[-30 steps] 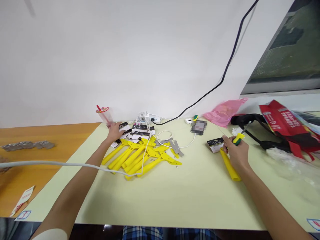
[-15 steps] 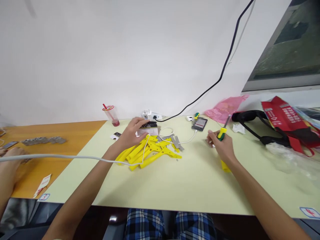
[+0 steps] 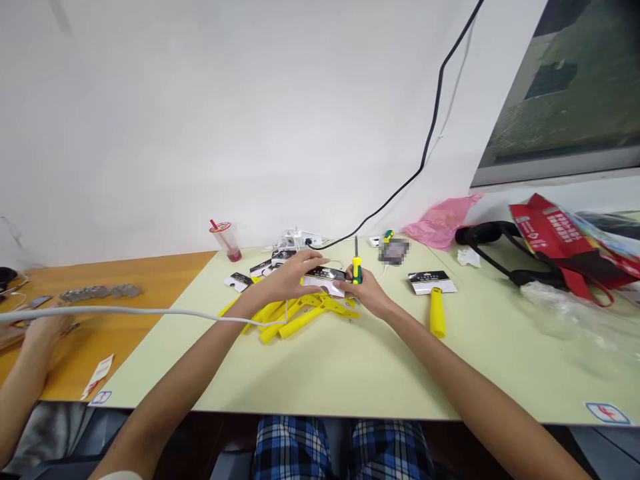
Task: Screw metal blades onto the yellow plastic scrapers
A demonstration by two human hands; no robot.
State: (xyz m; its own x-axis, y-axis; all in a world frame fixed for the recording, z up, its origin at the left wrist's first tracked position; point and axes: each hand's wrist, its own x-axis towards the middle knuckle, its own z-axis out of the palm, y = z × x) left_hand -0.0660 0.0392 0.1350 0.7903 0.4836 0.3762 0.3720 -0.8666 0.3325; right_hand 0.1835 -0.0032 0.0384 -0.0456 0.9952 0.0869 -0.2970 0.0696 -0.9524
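My left hand [image 3: 295, 275] grips the left end of a black-and-white card [image 3: 325, 279] above a pile of yellow handles [image 3: 300, 317]. At the card's right end is my right hand [image 3: 364, 291], its fingers closed round a green-and-yellow screwdriver [image 3: 357, 268] whose shaft points up; its fingertips also touch the card. More black-and-white cards [image 3: 239, 281] lie behind and left of the pile. Off to the right, a single yellow handle [image 3: 437, 315] lies against another card [image 3: 432, 282].
A cup with a red straw [image 3: 228, 241] stands at the back left. A phone [image 3: 394, 251], pink bag [image 3: 440, 220] and red bag [image 3: 560, 240] lie right. A white cable [image 3: 150, 311] crosses my left forearm. Another person's hand [image 3: 45, 327] is at far left.
My right hand has moved left with the screwdriver to the card, uncovering the card and handle on the right. My left hand has moved slightly right, now holding a card over the pile.
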